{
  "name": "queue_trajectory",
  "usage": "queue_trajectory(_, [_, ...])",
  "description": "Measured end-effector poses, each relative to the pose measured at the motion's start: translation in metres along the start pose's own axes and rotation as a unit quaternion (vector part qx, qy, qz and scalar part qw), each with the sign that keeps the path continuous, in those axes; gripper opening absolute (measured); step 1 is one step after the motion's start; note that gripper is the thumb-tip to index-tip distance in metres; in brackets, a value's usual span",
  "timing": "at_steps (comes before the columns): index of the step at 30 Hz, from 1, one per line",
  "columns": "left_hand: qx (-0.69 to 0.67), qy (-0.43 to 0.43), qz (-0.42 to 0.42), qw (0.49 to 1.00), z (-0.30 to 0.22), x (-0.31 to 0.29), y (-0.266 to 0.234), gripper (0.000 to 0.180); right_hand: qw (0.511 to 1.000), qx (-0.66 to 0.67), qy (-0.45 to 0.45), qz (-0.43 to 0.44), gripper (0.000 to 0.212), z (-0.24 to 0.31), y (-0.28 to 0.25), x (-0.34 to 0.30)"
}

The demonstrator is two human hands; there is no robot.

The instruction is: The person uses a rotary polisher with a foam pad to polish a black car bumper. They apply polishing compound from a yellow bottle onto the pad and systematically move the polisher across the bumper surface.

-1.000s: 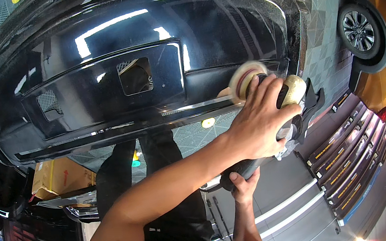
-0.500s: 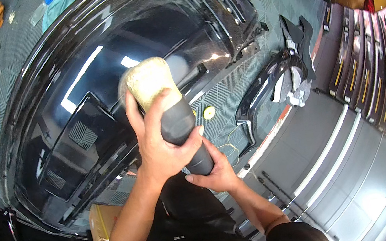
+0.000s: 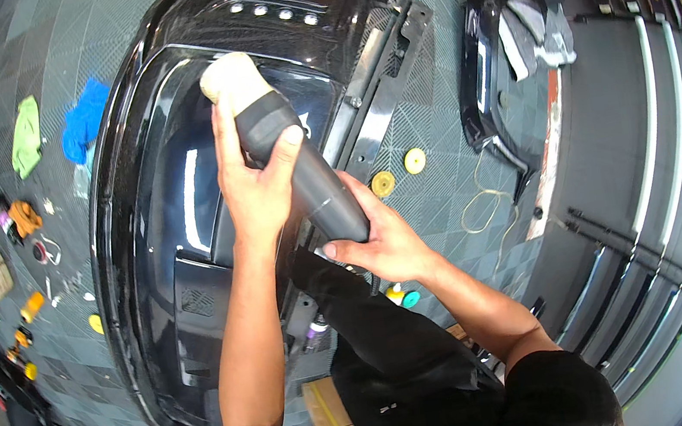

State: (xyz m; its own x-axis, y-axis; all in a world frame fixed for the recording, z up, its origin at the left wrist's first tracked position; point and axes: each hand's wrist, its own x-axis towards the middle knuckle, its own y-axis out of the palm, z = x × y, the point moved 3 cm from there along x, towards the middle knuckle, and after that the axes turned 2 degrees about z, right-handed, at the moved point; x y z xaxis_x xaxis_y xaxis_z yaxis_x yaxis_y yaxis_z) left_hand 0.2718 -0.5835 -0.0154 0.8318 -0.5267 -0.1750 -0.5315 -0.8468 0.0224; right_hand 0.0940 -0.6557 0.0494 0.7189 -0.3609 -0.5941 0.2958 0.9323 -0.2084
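Both my hands are around a polisher [image 3: 316,190] with a black body and a cream head. My left hand [image 3: 254,197] wraps its front just behind the head, fingers along the left side and thumb over the top. At the rear end, my right hand [image 3: 387,240] grips the body from the right. The polisher's head is over the far part of a glossy black car body panel [image 3: 151,196], which carries white light reflections. The head hides its underside, so I cannot tell whether the pad touches the surface.
Left of the panel lie a blue cloth [image 3: 87,122], a green cloth [image 3: 26,137] and an orange cloth [image 3: 25,218]. Yellow round pads [image 3: 414,161] lie on the floor right of it. Farther right is a black curved trim part [image 3: 478,72]. A cardboard box [image 3: 327,414] stands near my legs.
My view has turned, so the panel stands more upright in it. The polisher and both hands have shifted toward the panel's far end, with both grips kept.
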Motion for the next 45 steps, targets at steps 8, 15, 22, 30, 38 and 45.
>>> queue_trajectory(8, [-0.036,-0.025,0.027,0.999,-0.021,0.015,0.005,0.092,1.0,0.016,0.007,-0.005,0.104,0.003,-0.001,0.012])
queue_trajectory(15, [0.013,-0.001,0.045,0.999,-0.016,0.029,0.007,0.09,0.998,0.046,-0.022,-0.032,0.101,0.005,-0.008,0.016])
queue_trajectory(22, [-0.02,-0.017,0.062,0.998,-0.019,0.019,0.038,0.091,0.993,0.094,-0.032,-0.063,0.101,-0.019,-0.016,0.008])
queue_trajectory(30, [0.129,0.059,0.074,0.987,-0.001,0.003,0.066,0.101,0.986,0.137,0.034,-0.086,0.106,-0.032,-0.03,-0.022])
queue_trajectory(38, [0.148,0.04,0.114,0.982,-0.015,-0.021,0.085,0.121,0.956,0.276,0.024,-0.095,0.096,-0.052,-0.022,-0.035])
queue_trajectory(45, [0.131,0.101,0.057,0.985,-0.01,0.008,0.054,0.116,0.981,0.166,-0.034,-0.099,0.101,-0.028,-0.012,-0.003])
